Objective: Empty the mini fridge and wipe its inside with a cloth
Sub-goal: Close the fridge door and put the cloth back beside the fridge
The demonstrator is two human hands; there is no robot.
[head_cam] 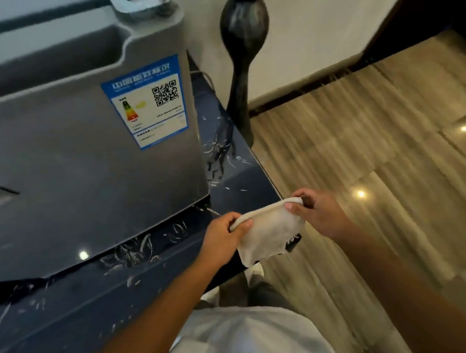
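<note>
A grey mini fridge (77, 150) with its door shut stands on a dark blue patterned table (68, 309), a blue energy label (146, 102) on its front. Off the table's right corner, over the wooden floor (380, 163), a white cloth (268, 235) hangs stretched between both hands. The left hand (226, 239) pinches one top corner and the right hand (319, 213) pinches the other.

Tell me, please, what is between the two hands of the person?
In the head view, the white cloth spans between them: the left hand pinches its left upper corner and the right hand its right one. The cloth hangs below.
</note>
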